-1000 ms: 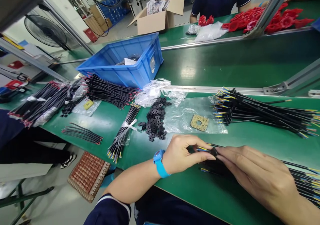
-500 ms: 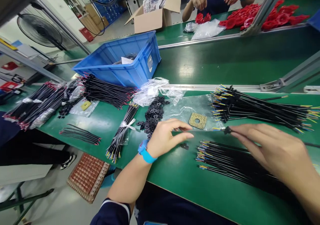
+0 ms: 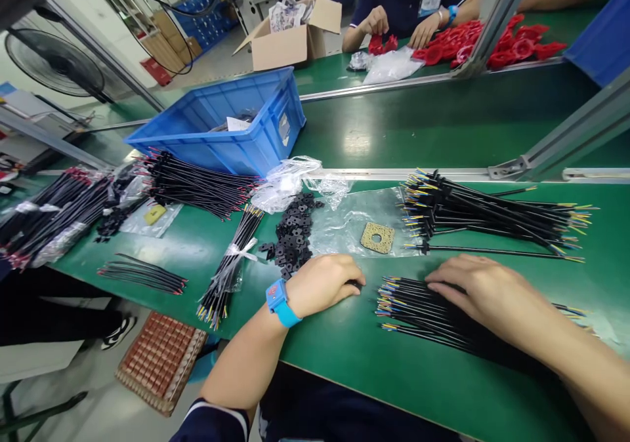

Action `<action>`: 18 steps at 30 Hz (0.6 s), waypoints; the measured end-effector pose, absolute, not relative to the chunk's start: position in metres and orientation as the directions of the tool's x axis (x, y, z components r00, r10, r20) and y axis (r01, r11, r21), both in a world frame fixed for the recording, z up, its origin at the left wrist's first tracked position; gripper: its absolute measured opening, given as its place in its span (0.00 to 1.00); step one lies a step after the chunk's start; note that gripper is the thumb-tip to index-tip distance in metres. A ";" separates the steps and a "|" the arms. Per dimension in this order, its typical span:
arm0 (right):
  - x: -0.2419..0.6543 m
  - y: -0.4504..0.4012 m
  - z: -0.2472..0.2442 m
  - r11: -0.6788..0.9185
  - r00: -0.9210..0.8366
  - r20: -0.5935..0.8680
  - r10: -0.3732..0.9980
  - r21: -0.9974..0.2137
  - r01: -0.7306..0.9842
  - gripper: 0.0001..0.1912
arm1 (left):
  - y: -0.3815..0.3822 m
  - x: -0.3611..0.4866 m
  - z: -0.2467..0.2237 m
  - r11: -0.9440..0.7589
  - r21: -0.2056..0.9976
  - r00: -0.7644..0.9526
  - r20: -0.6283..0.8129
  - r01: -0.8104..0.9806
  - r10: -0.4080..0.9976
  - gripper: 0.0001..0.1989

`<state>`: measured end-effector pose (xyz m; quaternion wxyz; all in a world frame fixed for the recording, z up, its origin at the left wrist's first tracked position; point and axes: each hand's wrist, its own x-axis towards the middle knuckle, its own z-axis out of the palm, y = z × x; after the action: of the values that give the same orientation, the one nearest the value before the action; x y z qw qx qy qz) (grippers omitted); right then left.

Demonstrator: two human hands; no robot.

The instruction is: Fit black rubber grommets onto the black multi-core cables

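- Wristband [image 3: 281, 303] in blue on the left forearm: reddish characters show on its face, too small to read.
- A pale label [image 3: 284, 129] sits on the end wall of the blue crate [image 3: 201, 147]; its text is illegible, as is any on the white paper [image 3: 237, 124] inside.
- Across the way, a co-worker [image 3: 394, 2] in a dark shirt wears a badge [image 3: 432, 1] with print too blurred to make out.
- The green surface [image 3: 335, 357] is glossy and reflects the light.
- The left hand [image 3: 319, 284] rests on it, thumb and forefinger drawn close around a small black piece [image 3: 355, 284]; whether the fingers grip it or only touch it, I cannot tell.
- The right hand [image 3: 480, 284] is over the row of black cables [image 3: 413, 304], fingers slightly parted and released.
- Just beyond that hand lies a single cable [image 3: 502, 252], in front of a thick cable pile [image 3: 492, 212].
- A heap of black parts [image 3: 294, 232] is beside a clear bag [image 3: 337, 222], on which lies a yellowish square [image 3: 377, 237] with a round hole.
- Nearer the left end is a tied bundle [image 3: 231, 265] with coloured wire ends.
- Around the room: a fan [image 3: 54, 65], an open cardboard box [image 3: 280, 48], red parts [image 3: 445, 48] by the co-worker, and a brown tiled seat pad [image 3: 160, 360] below the surface's edge.
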<state>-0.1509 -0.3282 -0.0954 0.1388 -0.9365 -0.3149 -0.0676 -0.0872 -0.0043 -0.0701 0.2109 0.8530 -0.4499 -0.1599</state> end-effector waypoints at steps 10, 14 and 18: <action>-0.154 -0.321 -0.103 -0.767 0.842 0.185 0.507 -0.349 0.539 0.15 | 0.003 -0.083 -0.069 -0.485 0.609 0.701 0.170 -0.628 -0.693 0.06; -0.155 -0.314 -0.097 -0.754 0.850 0.168 0.499 -0.399 0.522 0.14 | 0.002 -0.083 -0.070 -0.481 0.611 0.701 0.180 -0.629 -0.690 0.06; -0.151 -0.298 -0.096 -0.795 0.842 0.369 0.394 -0.323 0.514 0.10 | 0.003 -0.083 -0.068 -0.476 0.614 0.716 0.221 -0.629 -0.662 0.06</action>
<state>-0.1508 -0.2982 -0.0964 0.2094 -0.9364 -0.2425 -0.1430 -0.0826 0.0026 -0.0684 0.3474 0.8587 -0.3760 -0.0236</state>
